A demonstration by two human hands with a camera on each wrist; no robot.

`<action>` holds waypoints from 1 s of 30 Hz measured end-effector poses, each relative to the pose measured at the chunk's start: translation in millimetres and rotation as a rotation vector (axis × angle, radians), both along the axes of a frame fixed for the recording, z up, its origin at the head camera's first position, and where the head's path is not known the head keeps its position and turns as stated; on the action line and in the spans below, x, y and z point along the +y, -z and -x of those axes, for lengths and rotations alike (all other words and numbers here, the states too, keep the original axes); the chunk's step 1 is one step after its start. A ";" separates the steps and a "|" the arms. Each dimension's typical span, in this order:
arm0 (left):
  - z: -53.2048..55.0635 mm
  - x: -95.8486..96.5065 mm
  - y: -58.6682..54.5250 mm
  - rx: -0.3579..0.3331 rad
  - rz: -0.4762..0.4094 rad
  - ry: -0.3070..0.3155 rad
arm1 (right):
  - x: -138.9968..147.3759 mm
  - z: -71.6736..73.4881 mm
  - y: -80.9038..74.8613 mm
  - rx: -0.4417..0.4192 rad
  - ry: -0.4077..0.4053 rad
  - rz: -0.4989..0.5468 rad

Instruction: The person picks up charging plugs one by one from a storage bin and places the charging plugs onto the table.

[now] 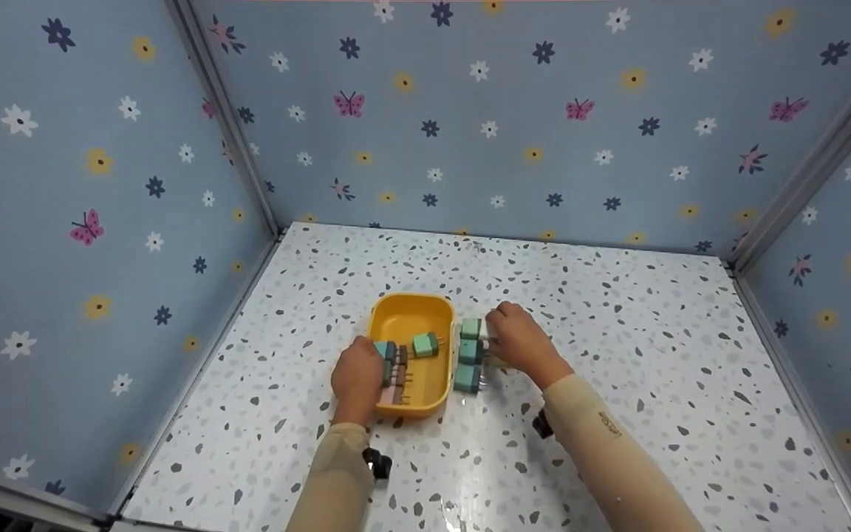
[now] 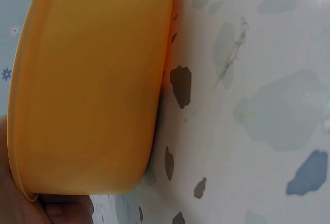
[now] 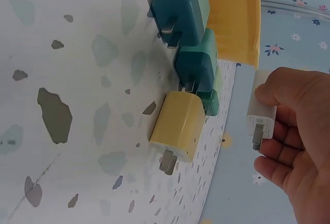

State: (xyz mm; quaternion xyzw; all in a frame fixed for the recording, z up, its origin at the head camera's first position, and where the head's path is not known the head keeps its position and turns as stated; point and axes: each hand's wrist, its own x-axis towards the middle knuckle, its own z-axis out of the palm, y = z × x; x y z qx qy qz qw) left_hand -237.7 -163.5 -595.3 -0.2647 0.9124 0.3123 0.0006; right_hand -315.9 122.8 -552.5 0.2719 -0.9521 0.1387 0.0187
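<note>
My left hand (image 1: 357, 373) grips the left rim of a yellow plastic bin (image 1: 412, 301). In the left wrist view the thumb and fingers lie on both sides of that rim. My right hand (image 1: 520, 338) pinches a white charger plug (image 3: 264, 97) above the tabletop, right of the bin, its metal prongs showing. Below it a yellow charger plug (image 3: 178, 123) lies on the table, mostly hidden by the hand in the head view. Beside the bin's right wall stand a light green charger plug (image 1: 470, 329) and two teal charger plugs (image 1: 470, 351).
Inside the bin lie a green charger plug (image 1: 424, 344) and several pink, brown and blue plugs (image 1: 392, 391) along its left side, partly covered by my left hand. Flower-patterned walls (image 1: 492, 111) enclose the speckled tabletop (image 1: 617, 310) at the back and both sides.
</note>
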 end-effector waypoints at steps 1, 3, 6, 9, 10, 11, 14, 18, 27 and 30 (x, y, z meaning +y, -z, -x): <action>-0.1 0.0 -0.1 -0.002 0.001 0.001 | 1.4 0.7 1.0 0.002 0.002 -0.004; -0.1 -0.2 0.0 -0.005 0.002 0.004 | 3.7 2.1 3.1 0.001 0.009 -0.007; 0.1 -0.6 0.2 -0.002 0.004 0.003 | 6.0 3.9 6.1 0.003 0.021 -0.011; 0.0 -0.5 0.4 0.009 -0.002 0.004 | 8.0 5.2 9.7 0.016 0.034 -0.028; 0.0 -0.6 0.7 0.015 0.000 0.007 | 8.8 5.4 11.1 0.029 0.033 -0.035; -0.2 -0.6 0.9 0.020 0.001 0.010 | 9.8 5.5 12.3 0.044 0.029 -0.036; -0.5 -0.9 0.6 0.025 0.000 0.009 | 12.2 6.3 14.9 0.073 0.027 -0.040; 0.1 -1.1 -1.3 0.009 -0.009 -0.001 | 13.5 10.7 17.8 0.085 0.032 -0.050; 0.9 -0.4 -1.3 0.003 -0.016 -0.004 | 13.2 22.7 25.0 0.032 0.080 -0.110; 1.1 -0.3 -1.1 0.000 -0.015 -0.005 | 12.4 26.9 28.9 -0.008 0.105 -0.136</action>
